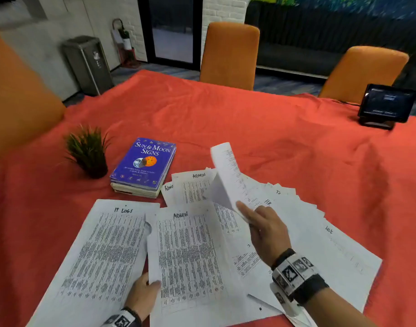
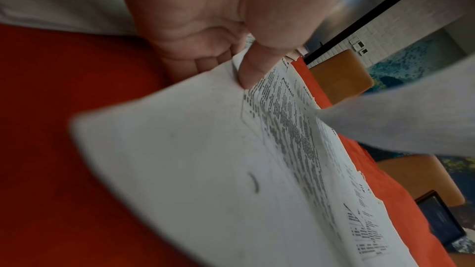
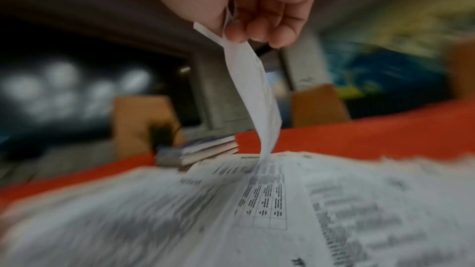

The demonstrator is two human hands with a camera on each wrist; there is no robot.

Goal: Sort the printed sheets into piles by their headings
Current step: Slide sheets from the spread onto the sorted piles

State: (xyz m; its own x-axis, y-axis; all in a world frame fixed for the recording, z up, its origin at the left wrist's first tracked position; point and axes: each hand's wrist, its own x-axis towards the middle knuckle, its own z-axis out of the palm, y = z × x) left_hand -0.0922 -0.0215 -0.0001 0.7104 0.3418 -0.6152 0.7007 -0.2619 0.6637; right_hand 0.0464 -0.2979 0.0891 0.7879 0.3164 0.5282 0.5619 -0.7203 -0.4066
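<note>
Right hand (image 1: 264, 228), raised above the spread of sheets (image 1: 303, 223), pinches one lifted sheet (image 1: 227, 175) by its lower corner. Left hand (image 1: 143, 295) grips the near-left edge of an ADMIN sheet (image 1: 190, 256), beside one IT LOGS sheet (image 1: 103, 251) flat on the bench (image 1: 249, 119). Two further ADMIN headings show behind.

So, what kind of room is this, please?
Probably an office meeting room: a long table under a red cloth, orange chairs along it, and a small screen at the far edge.
</note>
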